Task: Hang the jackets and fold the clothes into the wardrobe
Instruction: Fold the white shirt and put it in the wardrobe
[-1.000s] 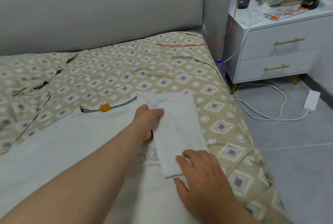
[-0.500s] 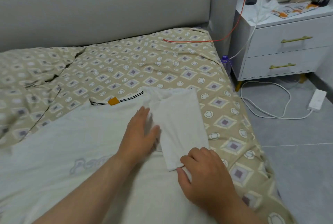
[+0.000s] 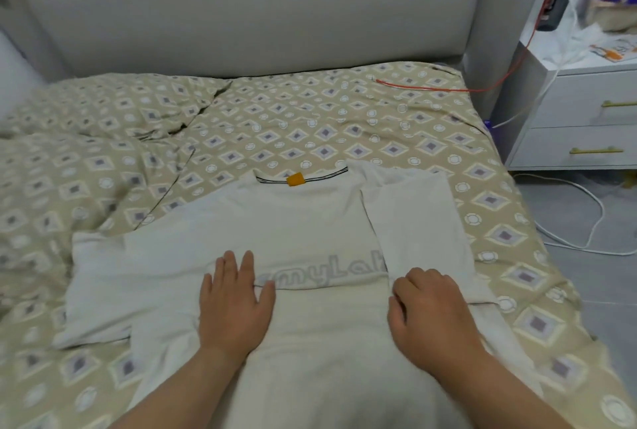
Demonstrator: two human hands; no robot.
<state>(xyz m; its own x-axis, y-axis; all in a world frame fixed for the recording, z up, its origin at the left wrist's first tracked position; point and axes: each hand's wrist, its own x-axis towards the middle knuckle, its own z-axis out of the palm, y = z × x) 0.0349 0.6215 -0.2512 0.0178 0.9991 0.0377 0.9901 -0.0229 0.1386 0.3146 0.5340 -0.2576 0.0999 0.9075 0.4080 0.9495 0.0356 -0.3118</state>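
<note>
A white T-shirt (image 3: 296,221) with grey lettering and an orange neck tag (image 3: 295,179) lies spread on the bed. Its right sleeve (image 3: 417,221) is folded inward over the chest; the left sleeve (image 3: 100,277) still lies out flat. My left hand (image 3: 234,304) rests flat on the middle of the shirt, fingers straight, just left of the lettering. My right hand (image 3: 431,315) sits at the lower end of the folded sleeve with fingers curled down onto the cloth; whether it pinches the fabric is not visible.
The bed carries a beige patterned cover (image 3: 310,125) against a grey padded headboard (image 3: 241,8). A white nightstand (image 3: 586,111) with gold handles stands at the right, cluttered on top. An orange cable (image 3: 431,87) runs onto the bed; white cords (image 3: 586,218) lie on the grey floor.
My left hand slid from the folded sleeve leftward to the shirt's middle and lies flat. My right hand stayed at the sleeve's lower end. The view swung left, showing the whole shirt.
</note>
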